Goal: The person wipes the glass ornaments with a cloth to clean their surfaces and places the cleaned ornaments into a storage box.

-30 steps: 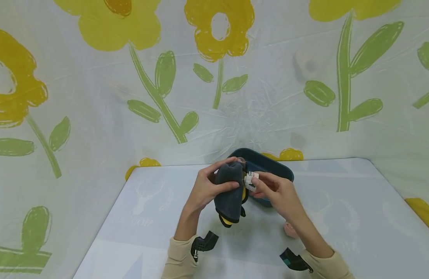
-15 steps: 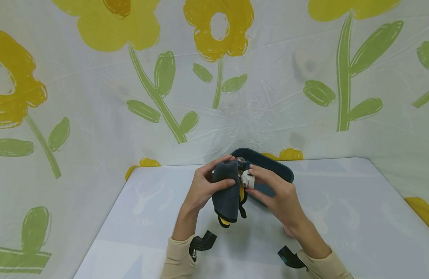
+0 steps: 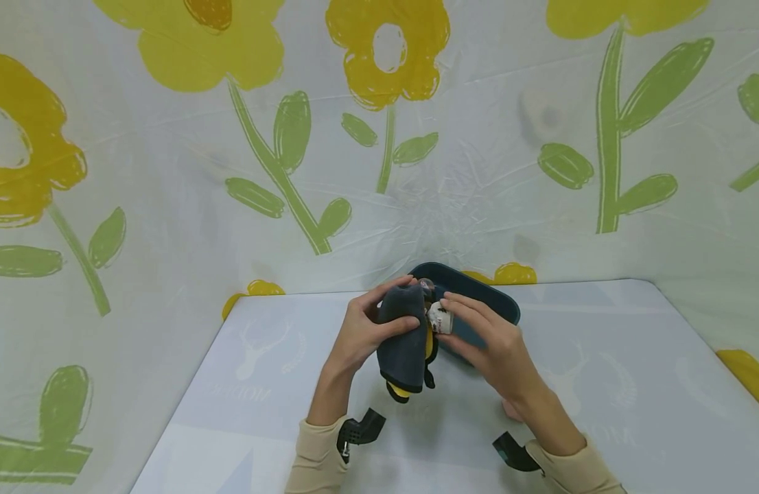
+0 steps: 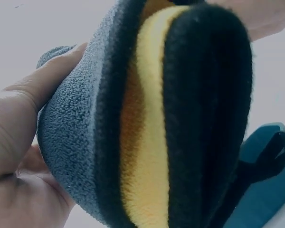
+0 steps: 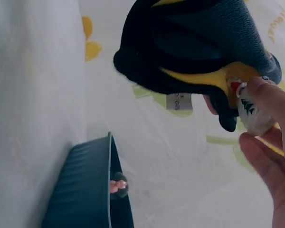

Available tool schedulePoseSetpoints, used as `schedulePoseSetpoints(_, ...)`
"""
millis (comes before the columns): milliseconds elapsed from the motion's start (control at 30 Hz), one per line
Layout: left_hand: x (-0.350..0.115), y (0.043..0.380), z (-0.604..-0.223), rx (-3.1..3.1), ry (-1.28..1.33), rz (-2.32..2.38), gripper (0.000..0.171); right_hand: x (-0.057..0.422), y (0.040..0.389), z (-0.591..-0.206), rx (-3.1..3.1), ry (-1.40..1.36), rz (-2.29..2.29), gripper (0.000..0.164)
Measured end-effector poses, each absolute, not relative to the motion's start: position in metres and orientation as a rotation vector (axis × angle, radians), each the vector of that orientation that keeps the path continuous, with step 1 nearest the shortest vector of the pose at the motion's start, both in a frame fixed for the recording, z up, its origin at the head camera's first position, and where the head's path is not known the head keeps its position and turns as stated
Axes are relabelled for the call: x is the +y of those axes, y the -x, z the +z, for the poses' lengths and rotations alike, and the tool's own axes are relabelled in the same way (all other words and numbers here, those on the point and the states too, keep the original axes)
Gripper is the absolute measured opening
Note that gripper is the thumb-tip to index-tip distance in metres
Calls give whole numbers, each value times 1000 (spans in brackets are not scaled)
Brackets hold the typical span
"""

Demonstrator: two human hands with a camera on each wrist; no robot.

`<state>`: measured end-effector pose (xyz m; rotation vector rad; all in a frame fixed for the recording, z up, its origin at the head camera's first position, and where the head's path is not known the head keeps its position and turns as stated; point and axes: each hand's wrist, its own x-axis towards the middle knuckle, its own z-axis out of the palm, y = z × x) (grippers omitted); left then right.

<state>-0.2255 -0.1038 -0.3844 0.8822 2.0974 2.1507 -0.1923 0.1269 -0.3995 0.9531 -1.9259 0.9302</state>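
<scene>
My left hand [image 3: 359,331] grips a folded towel [image 3: 401,350], grey outside and yellow inside with a black edge. The left wrist view shows its thumb laid along the grey side of the towel. My right hand [image 3: 498,346] pinches a small white ornament [image 3: 440,318] between thumb and fingers. Dark print marks its rounded body, with a red detail at its towel-side end [image 5: 235,86]. That end meets the towel's yellow fold; the fold partly hides it. A black loop [image 4: 275,154] and a pale label [image 5: 179,101] hang from the towel.
A dark teal bin [image 3: 506,302] stands behind the hands at the table's far edge. Inside it sits a small ornament with pinkish figures [image 5: 118,185] and a clear rounded part. A pink object [image 3: 512,410] lies on the table, mostly behind my right forearm.
My right hand has altered its hold on the white ornament, its fingers now more spread around it, and the ornament has turned slightly. The towel has shifted a little left in my left hand.
</scene>
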Motion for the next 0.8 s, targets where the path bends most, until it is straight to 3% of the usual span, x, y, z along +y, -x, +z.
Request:
schedulePoseSetpoints(167,-103,225,-385,2136,-900,2123,60,128,192,-400,-2010,-851,1088,67)
schedulePoseSetpoints(467,-97,219,-378,2142,-944,2052,62,130,188,-400,-2250,-558,1358,25)
schedulePoseSetpoints(800,-95,209,-365,2153,-984,2041,62,132,187,-395,-2430,-388,1633,38)
